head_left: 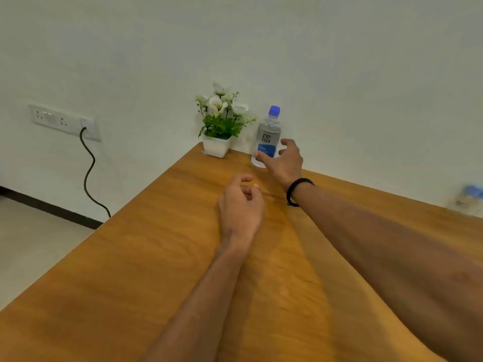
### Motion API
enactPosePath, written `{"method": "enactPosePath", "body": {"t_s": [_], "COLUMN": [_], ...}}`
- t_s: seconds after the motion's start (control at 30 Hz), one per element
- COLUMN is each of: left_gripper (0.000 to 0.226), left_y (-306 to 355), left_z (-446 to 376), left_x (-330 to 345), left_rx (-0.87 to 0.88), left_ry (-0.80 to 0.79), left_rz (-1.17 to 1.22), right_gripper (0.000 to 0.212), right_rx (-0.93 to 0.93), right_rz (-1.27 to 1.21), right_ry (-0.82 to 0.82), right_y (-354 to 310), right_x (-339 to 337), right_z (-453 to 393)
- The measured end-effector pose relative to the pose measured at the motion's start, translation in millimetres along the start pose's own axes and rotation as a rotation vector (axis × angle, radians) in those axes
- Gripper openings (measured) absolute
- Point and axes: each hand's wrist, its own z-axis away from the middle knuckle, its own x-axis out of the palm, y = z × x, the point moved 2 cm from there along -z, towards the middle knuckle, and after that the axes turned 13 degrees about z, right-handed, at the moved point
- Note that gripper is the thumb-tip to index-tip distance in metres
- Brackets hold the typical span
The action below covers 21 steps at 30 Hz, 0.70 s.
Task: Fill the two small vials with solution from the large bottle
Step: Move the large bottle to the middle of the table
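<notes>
The large clear bottle point(268, 134) with a blue cap and a blue-and-white label stands upright at the far corner of the wooden table point(146, 257). My right hand point(283, 160), a black band on its wrist, is spread beside the bottle's lower right, thumb at its base and fingers apart from its side. My left hand point(241, 205) hovers over the table nearer to me, fingers loosely curled and holding nothing. At the right edge of the view, blurred small clear vials point(469, 198) with blue tops stand on the table.
A white pot with artificial flowers point(218, 126) stands just left of the bottle at the table corner. A wall socket point(62, 121) with a black cable hangs on the left wall. The table's left edge drops to the floor.
</notes>
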Motion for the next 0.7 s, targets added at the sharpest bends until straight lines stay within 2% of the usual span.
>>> {"method": "enactPosePath", "body": {"t_s": [0.1,0.27,0.43,0.7], "left_gripper": [0.03,0.031,0.03,0.024], "left_y": [-4,-6,-5,2], "left_z": [-4,-4,-4,-2], "left_x": [1,3,4,4], "left_rx": [-0.001,0.054,0.042,0.105], "left_ry": [-0.008,0.021,0.021,0.04], "left_rz": [-0.014,-0.081,-0.082,-0.059], "right_gripper": [0.095,0.08,0.075,0.071], "right_rx": [-0.004,0.024,0.031,-0.095], "right_rz": [-0.033,-0.078,-0.021,-0.022], "right_ry": [0.015,0.028,0.056,0.054], "right_y": [-5,-5,-1,15], "right_x": [11,19,9,-24], "right_z": [-11,-23,-28,24]}}
